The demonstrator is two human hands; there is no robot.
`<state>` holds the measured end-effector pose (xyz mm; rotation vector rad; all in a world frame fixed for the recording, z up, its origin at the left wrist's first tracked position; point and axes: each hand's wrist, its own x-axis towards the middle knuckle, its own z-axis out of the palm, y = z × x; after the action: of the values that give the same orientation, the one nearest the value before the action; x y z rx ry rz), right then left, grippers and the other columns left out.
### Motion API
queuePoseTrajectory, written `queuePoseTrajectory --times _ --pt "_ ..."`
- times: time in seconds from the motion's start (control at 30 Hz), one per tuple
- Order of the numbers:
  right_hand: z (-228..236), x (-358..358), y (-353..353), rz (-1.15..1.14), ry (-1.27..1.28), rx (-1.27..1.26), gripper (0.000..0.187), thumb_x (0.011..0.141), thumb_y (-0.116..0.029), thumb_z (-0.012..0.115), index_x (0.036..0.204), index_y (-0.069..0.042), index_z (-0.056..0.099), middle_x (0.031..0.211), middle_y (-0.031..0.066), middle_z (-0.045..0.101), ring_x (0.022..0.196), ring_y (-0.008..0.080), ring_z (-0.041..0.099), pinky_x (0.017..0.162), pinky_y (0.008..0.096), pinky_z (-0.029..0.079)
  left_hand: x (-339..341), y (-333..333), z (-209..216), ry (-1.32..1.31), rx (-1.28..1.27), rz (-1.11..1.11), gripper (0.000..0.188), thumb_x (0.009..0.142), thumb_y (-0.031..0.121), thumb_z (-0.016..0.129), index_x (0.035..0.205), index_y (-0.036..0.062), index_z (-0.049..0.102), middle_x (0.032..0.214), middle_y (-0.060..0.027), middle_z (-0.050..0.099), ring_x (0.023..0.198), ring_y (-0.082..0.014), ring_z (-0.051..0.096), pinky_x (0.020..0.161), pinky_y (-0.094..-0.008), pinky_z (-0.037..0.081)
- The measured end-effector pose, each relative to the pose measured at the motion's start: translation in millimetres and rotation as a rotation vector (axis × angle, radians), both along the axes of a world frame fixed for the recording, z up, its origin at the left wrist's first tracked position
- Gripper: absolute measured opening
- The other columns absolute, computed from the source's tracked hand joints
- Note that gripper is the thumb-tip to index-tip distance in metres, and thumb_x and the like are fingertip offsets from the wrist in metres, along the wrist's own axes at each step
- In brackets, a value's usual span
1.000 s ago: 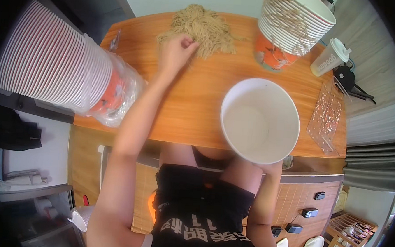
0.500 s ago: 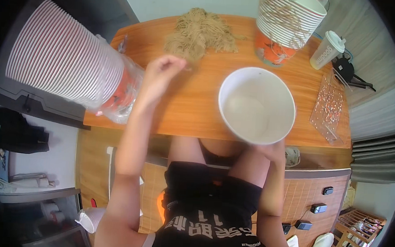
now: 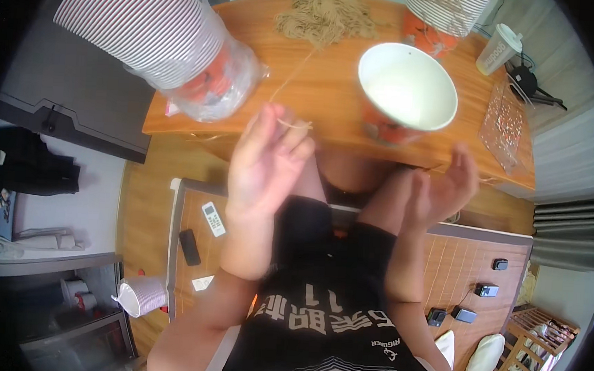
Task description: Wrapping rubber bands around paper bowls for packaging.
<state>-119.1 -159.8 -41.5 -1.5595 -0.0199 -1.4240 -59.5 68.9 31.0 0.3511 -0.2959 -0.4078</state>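
Tan, thin string strand [image 3: 291,76] shows first in my head view, running down across the light-brown wooden table [image 3: 336,96] from a loose, tangled heap of tan string [image 3: 326,16] at the far side to the person's left hand [image 3: 271,160]. I read the left thumb and index finger as pinching that strand just off the near edge of the table, with a short piece of it sticking out to the right past the fingertips; the other fingers are loosely curled. On my right, the right hand [image 3: 444,193] has its fingers spread and grasps nothing that I can see. It is near the round paper bucket, white inside and orange-printed outside [image 3: 408,90], which stands mouth up close to the table's near edge; I see a gap between hand and bucket. To the left I have a tall leaning stack of white-rimmed paper buckets [image 3: 143,26], its lower part in clear plastic film [image 3: 240,80]. At the far right stand another stack of buckets with tan string over its rims [image 3: 450,14] and a pale lidded drink cup [image 3: 500,52], and nearer me lies a clear plastic tray scattered with tiny bits [image 3: 503,123].
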Motion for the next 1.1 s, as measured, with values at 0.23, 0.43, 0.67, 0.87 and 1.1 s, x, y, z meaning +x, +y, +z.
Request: queuePoseTrajectory --times 0.23,0.43,0.67,0.87,1.1 --pt "76.4 -28.3 69.9 0.237 0.175 -0.389 0.053 0.070 -0.020 0.088 0.119 -0.008 0.070 0.111 0.0088 0.069 0.098 0.0270 0.067 0.084 0.0365 0.055 -38.7 -4.1 -8.0 -0.091 0.190 0.101 0.021 0.105 0.029 0.055 0.107 0.0119 0.068 0.090 0.0061 0.056 0.068 -0.0095 0.033 0.065 -0.0261 0.032" --pt "74.9 -29.3 73.2 0.289 0.263 -0.428 0.036 0.071 -0.014 0.085 0.106 -0.011 0.075 0.097 0.0031 0.072 0.086 0.0236 0.066 0.075 0.0328 0.053 -61.5 -10.4 -6.3 0.030 0.249 0.149 0.019 0.104 0.023 0.059 0.108 0.0084 0.071 0.080 0.0066 0.061 0.066 -0.0067 0.040 0.065 -0.0248 0.035" --pt "67.4 -25.4 64.4 0.214 0.160 -0.570 0.021 0.072 -0.012 0.083 0.091 -0.010 0.076 0.083 0.0021 0.072 0.081 0.0228 0.066 0.070 0.0337 0.050 -55.3 -4.3 -24.7 -0.037 0.184 0.046 0.013 0.098 0.015 0.067 0.105 0.0041 0.070 0.088 0.0010 0.064 0.069 -0.0053 0.047 0.064 -0.0233 0.036" --pt "52.8 -27.1 44.9 0.287 0.241 -0.739 0.013 0.077 -0.011 0.077 0.082 -0.010 0.065 0.077 0.0035 0.060 0.073 0.0245 0.060 0.065 0.0361 0.045 -55.8 5.6 -63.6 -0.097 0.538 0.167 0.006 0.094 0.006 0.069 0.099 0.0035 0.069 0.097 -0.0046 0.070 0.093 -0.0120 0.064 0.086 -0.0264 0.049" --pt "28.3 -29.9 32.9 0.520 0.338 -0.965 0.018 0.080 -0.015 0.076 0.075 -0.009 0.059 0.077 0.0028 0.058 0.072 0.0227 0.057 0.067 0.0349 0.043 -57.6 28.1 -89.6 -0.727 1.360 0.630 0.034 0.084 0.027 0.078 0.102 0.0000 0.068 0.099 -0.0136 0.065 0.093 -0.0256 0.063 0.082 -0.0353 0.049"
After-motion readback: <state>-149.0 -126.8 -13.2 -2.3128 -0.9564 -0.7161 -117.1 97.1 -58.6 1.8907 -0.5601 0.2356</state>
